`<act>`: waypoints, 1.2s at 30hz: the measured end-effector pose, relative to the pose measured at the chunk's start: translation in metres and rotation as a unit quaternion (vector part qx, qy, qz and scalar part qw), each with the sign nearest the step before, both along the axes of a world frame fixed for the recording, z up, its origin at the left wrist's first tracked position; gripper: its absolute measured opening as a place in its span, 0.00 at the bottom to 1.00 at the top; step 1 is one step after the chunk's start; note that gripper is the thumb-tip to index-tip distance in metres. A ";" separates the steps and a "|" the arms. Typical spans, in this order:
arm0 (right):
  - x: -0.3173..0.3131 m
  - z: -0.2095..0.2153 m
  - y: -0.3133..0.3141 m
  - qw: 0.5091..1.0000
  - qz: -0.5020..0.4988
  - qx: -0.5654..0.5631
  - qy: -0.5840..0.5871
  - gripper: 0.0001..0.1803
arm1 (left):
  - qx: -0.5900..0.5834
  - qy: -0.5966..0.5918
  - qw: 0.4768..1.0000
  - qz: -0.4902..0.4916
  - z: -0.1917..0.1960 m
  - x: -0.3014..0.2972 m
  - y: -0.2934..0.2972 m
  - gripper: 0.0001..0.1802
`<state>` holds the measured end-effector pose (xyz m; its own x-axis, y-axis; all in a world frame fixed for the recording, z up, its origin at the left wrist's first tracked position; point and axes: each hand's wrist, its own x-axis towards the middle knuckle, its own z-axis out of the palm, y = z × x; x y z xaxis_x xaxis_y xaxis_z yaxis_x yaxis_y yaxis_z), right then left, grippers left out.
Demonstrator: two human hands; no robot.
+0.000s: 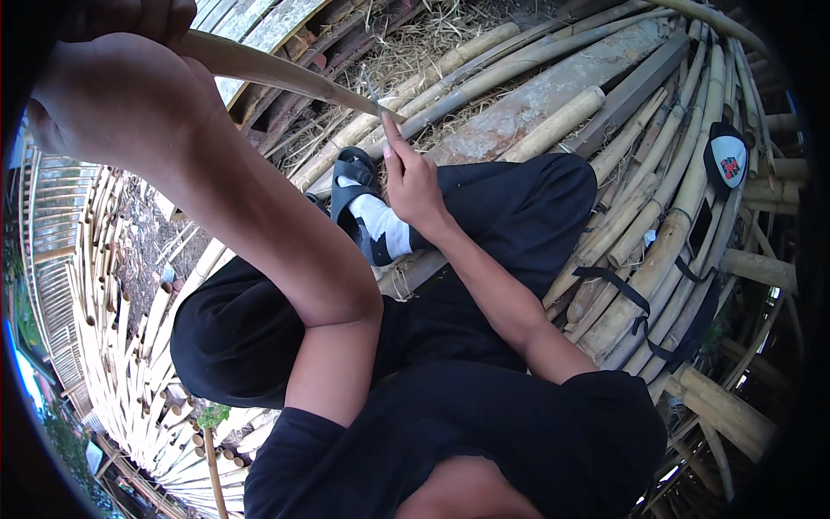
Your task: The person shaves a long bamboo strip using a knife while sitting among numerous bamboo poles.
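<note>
Bamboo strip (277, 73), long, flat, pale brown, in upper middle of head view; slants from the left hand (121, 91) at upper left down to the right hand (416, 183) near centre. Left grip: closed round the strip's upper end, fingers curled, partly in shadow and at the dark rim, so finger detail is hard to read. Left arm raised and bent at the elbow. Right grip: closed on a thin metal blade (373, 92), index finger stretched along it, other fingers folded in; handle hidden in the hand. Blade tip points up and crosses the strip near its lower end; cannot tell if the fingertips touch the strip too.

Just below the right hand: a foot in a dark sandal (353, 164) and white-and-black sock (380, 227). Person sits with legs folded, dark trousers (519, 203), black T-shirt (484, 415). Beyond the strip: dry straw (424, 56) and a grey, stained slab (553, 82). Bamboo poles (692, 186) run along the right side, with a black cap with white front panel (727, 161) and a black strap (621, 281) lying on them. Left side: big bamboo stack (108, 346), cut ends showing, green plant (212, 416) beside it.
</note>
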<state>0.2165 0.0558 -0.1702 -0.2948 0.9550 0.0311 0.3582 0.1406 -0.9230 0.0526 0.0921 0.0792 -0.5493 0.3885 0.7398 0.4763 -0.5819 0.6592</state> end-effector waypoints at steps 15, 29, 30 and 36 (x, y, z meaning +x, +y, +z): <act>-0.001 -0.020 0.001 1.000 -0.013 -0.018 -0.021 0.26 | 0.021 -0.002 0.999 0.031 0.007 0.038 0.001 0.28; -0.001 0.010 0.007 0.998 0.008 0.012 0.061 0.25 | 0.022 -0.016 0.999 0.030 0.002 0.028 0.003 0.29; 0.000 0.000 0.008 0.998 0.014 0.018 0.056 0.25 | 0.020 -0.016 0.999 0.030 0.003 0.028 0.003 0.29; 0.023 -0.058 0.020 0.987 0.022 -0.120 -0.106 0.23 | 0.021 -0.022 0.999 0.027 0.002 0.028 0.003 0.29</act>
<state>0.2392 0.0757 -0.2280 -0.3124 0.9134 -0.2608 0.5457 -0.0522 -0.8364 0.0809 0.0948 0.0814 -0.6007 0.3275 0.7293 0.4786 -0.5834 0.6562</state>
